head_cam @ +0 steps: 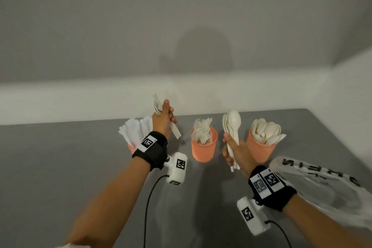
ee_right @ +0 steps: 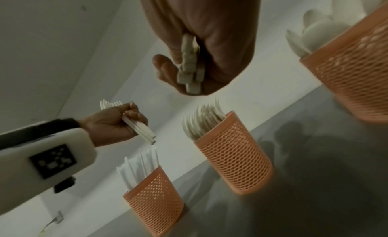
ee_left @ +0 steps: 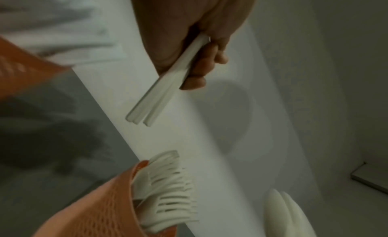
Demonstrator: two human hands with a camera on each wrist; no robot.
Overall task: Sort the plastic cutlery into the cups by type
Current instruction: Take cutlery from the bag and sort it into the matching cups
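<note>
Plastic forks point(head_cam: 157, 104) clenched in left grip point(head_cam: 163, 121); spoons point(head_cam: 232, 125) clenched in right grip point(head_cam: 234, 153), above cups.

A crumpled clear plastic bag point(head_cam: 322, 185) with black lettering lies at the right edge of the grey table point(head_cam: 60, 157), which stands against a plain white wall point(head_cam: 181, 26).

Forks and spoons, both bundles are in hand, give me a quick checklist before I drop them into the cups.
1. Left hand grips forks only: ok.
2. Right hand grips spoons only: ok.
3. Middle cup holds forks, matching the left bundle: ok.
4. Right cup holds spoons, matching the right bundle: ok.
5. Left hand is above the middle cup: not ok, it is nearer the left cup of knives.
6. Room left in both cups: cannot tell.
</note>
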